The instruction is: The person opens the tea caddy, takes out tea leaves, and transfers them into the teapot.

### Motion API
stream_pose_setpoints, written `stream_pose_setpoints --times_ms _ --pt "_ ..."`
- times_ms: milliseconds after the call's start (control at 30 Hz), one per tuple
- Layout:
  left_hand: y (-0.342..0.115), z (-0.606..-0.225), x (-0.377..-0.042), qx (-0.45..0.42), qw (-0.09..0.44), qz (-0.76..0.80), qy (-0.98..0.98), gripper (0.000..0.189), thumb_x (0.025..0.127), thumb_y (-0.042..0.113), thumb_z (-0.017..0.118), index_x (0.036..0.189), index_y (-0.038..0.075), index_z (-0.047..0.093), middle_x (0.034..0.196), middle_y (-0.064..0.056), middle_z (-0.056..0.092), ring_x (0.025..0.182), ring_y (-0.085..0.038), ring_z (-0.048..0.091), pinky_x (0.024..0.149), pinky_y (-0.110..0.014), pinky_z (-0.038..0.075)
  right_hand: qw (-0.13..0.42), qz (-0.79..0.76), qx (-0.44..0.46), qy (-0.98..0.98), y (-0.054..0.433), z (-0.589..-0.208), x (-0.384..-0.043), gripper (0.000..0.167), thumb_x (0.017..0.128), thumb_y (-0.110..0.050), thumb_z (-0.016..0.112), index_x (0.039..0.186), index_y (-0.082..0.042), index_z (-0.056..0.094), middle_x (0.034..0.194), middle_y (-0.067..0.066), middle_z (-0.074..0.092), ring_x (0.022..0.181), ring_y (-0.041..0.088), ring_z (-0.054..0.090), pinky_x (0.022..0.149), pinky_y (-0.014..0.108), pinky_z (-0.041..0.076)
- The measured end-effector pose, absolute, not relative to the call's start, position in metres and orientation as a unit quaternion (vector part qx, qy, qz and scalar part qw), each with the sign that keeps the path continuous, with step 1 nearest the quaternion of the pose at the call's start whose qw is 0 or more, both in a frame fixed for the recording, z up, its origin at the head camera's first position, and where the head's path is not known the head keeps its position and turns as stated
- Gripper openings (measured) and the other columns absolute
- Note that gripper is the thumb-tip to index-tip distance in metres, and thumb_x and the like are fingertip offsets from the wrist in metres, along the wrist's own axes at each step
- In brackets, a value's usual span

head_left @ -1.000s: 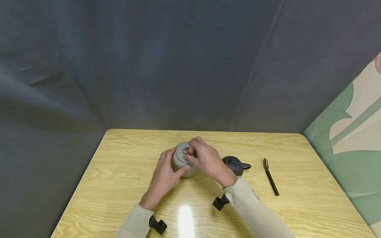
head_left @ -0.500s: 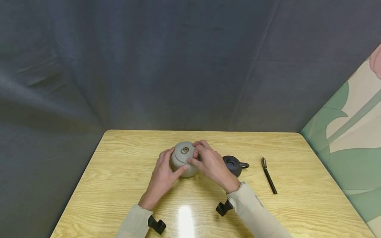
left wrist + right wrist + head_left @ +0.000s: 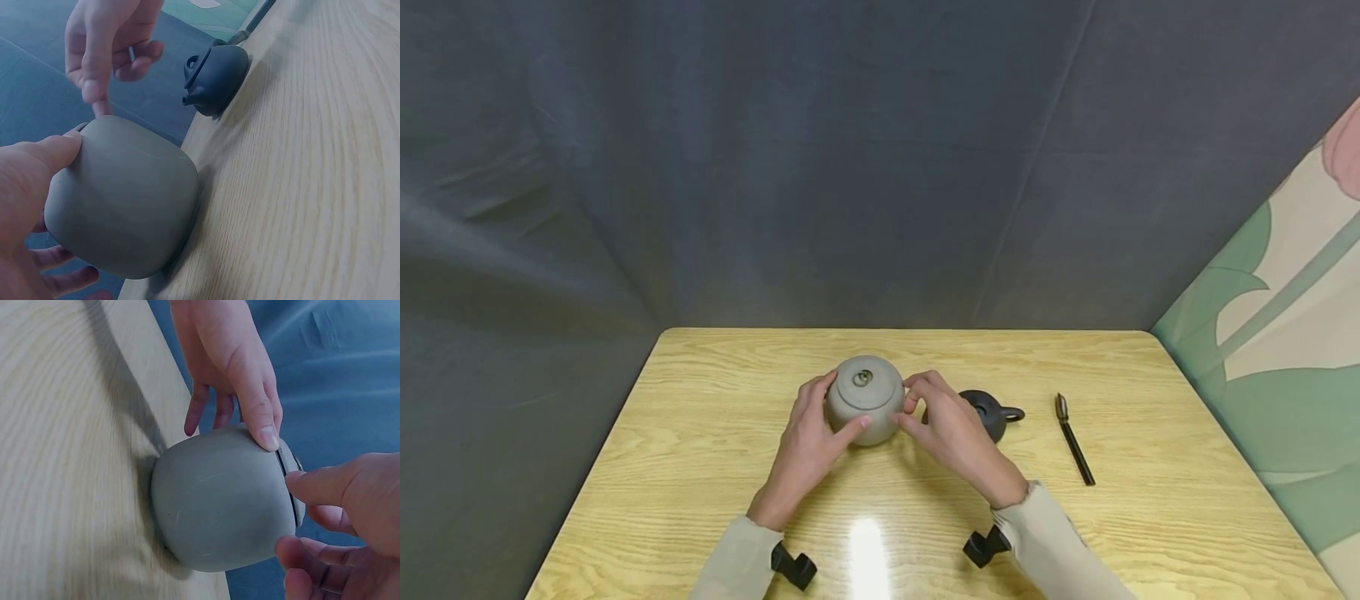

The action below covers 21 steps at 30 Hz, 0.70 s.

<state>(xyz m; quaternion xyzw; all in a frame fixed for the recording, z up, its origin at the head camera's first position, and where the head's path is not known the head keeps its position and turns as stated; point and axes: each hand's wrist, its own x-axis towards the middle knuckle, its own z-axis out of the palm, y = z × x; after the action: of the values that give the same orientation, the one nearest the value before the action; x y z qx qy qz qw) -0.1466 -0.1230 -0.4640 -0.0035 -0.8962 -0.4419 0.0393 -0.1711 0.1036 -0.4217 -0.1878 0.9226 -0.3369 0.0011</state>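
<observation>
A round grey lidded jar (image 3: 880, 429) stands upright on the wooden table. Its lid (image 3: 883, 385) is seated on top and bears a small ring-shaped handle (image 3: 862, 378). My left hand (image 3: 811, 437) holds the jar from its left side, thumb on the front and fingers round behind. On the opposite side is my right hand (image 3: 951, 425), loosely bent, with fingertips right at the jar's shoulder. The right wrist view shows the right thumb over the dark seam beneath the lid. In the left wrist view, a right fingertip meets the jar's (image 3: 125, 194) upper edge.
A small dark teapot (image 3: 992, 414) sits just beyond my right hand, which partly covers it. Farther right lies a slim black-handled tool (image 3: 1077, 446) with a pointed metallic tip. A dark curtain (image 3: 850, 167) hangs behind the table's back edge (image 3: 760, 331).
My right hand has moved from the ring handle on the lid to the right, down to the jar's side, uncovering the lid. My left hand keeps its hold on the jar.
</observation>
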Motion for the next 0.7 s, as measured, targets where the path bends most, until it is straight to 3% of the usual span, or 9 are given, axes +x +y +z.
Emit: stream_pose_setpoints --times_ms 533,700 --pt "-0.124 -0.462 -0.148 -0.002 0.032 -0.455 -0.89 0.092 0.094 0.048 0.081 0.167 0.021 0.033 0.169 -0.008 0.036 0.156 -0.034 0.042 0.12 -0.063 0.042 0.016 -0.365 -0.182 0.913 0.134 -0.424 -0.134 0.02 0.097 -0.027 0.08 0.088 -0.024 0.063 0.137 0.004 0.068 0.07 -0.001 0.054 0.063 0.02 0.049" --pt "-0.124 -0.467 -0.146 -0.007 0.041 -0.462 -0.886 0.092 0.094 0.05 0.08 0.168 0.021 0.033 0.169 -0.008 0.035 0.155 -0.035 0.044 0.12 -0.061 0.044 0.012 -0.383 -0.183 0.906 0.146 -0.425 -0.125 0.013 0.099 -0.028 0.078 0.099 -0.021 0.066 0.138 0.005 0.067 0.071 0.0 0.053 0.063 0.021 0.048"
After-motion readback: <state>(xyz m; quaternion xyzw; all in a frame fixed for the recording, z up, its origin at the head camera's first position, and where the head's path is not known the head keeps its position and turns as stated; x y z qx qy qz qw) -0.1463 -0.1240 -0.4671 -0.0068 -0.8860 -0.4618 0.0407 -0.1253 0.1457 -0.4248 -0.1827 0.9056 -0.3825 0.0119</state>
